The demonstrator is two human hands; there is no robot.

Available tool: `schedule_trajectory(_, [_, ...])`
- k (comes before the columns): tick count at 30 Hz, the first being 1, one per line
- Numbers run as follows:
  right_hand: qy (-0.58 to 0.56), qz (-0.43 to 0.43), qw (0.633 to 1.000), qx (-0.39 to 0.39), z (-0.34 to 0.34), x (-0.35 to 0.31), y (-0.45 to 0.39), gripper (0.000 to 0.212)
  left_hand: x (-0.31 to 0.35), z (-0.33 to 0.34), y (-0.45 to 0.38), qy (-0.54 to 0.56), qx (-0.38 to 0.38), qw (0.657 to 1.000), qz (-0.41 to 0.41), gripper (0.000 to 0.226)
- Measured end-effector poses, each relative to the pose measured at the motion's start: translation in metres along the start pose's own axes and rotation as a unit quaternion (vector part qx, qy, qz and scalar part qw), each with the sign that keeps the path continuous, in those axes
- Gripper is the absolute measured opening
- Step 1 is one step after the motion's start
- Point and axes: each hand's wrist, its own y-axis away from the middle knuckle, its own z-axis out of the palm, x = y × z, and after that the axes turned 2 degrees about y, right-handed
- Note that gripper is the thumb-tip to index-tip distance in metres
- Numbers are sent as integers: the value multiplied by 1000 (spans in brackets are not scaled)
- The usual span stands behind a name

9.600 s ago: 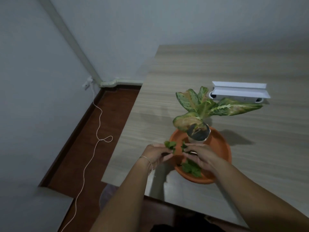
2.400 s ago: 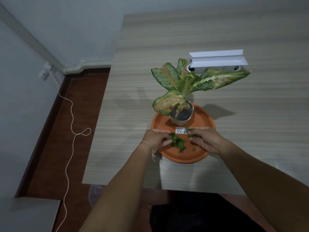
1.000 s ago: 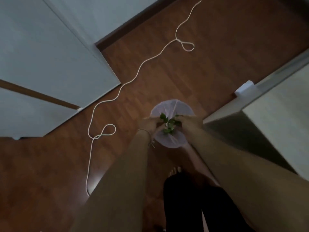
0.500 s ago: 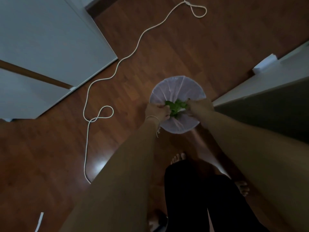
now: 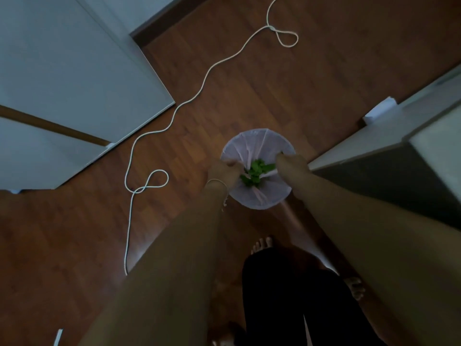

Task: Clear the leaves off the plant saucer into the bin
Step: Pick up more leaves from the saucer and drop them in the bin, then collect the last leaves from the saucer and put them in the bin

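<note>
While your left hand (image 5: pixel 222 171) and right hand (image 5: pixel 290 163) are pinched on the clump of leaves (image 5: pixel 255 172) between them, note how it handles: limp, nearly weightless, apt to cling to skin. It hangs over the middle of the bin (image 5: pixel 257 146), inside its lined rim. Take such scraps bunched from both sides; single leaves would likely flutter onto the floor (image 5: pixel 311 83) beside the bin.

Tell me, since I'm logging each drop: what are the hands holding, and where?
The left hand and right hand flank the green leaves over the lined bin; whether either grip remains closed is unclear.
</note>
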Motion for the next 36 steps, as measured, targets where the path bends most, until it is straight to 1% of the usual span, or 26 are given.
schedule_trajectory(3, [-33, -5, 999, -8, -20, -24, 34, 45, 31, -21, 19, 32, 4, 999, 25, 34])
schedule_trajectory(4, [-67, -9, 998, -14, -28, -34, 48, 39, 41, -28, 28, 36, 9, 999, 39, 36])
schedule_trajectory(5, [-75, -26, 997, -19, -38, -44, 63, 34, 52, -36, 38, 43, 16, 998, 53, 35])
schedule_trajectory(7, [-129, -29, 991, -17, -58, -65, 93, 29, 74, -52, 59, 80, 26, 994, 64, 30])
schedule_trajectory(8, [-132, -59, 989, -19, -68, -76, 109, 25, 85, -59, 72, 103, 23, 992, 63, 28])
schedule_trajectory(10, [-155, -90, 984, -16, -87, -91, 139, 16, 110, -74, 99, 142, 15, 988, 59, 19])
schedule_trajectory(12, [-184, -113, 976, -40, -107, -104, 173, 17, 136, -84, 128, 160, 9, 986, 55, 8])
schedule_trajectory(14, [-206, -127, 968, -65, -123, -112, 203, 15, 159, -90, 153, 178, -1, 983, 53, 9])
schedule_trajectory(17, [-256, -133, 954, -80, -154, -120, 244, 16, 195, -92, 189, 177, -34, 980, 82, 9])
schedule_trajectory(19, [-306, -148, 935, -98, -178, -123, 269, 15, 217, -91, 212, 165, -50, 980, 101, 9])
schedule_trajectory(21, [-337, -177, 919, -108, -205, -119, 293, 12, 237, -86, 229, 163, -58, 978, 114, 16])
schedule_trajectory(24, [-336, -243, 903, -109, -256, -79, 327, 13, 264, -58, 259, 144, -72, 974, 158, 14])
schedule_trajectory(25, [-330, -263, 901, -99, -275, -57, 337, 15, 272, -42, 270, 136, -86, 972, 172, 11])
schedule_trajectory(27, [-298, -280, 911, -55, -311, -6, 352, 16, 287, -7, 293, 138, -132, 965, 177, 9])
schedule_trajectory(29, [-273, -265, 925, 7, -346, 49, 364, 16, 298, 32, 315, 123, -181, 958, 183, 8])
schedule_trajectory(32, [-269, -208, 936, 96, -391, 136, 378, 21, 307, 89, 352, 76, -256, 939, 217, 9])
schedule_trajectory(35, [-210, -156, 944, 200, -427, 210, 385, 21, 309, 140, 392, -27, -338, 902, 269, 7])
schedule_trajectory(36, [-189, -141, 945, 225, -437, 229, 385, 20, 308, 156, 404, -67, -358, 886, 286, 11])
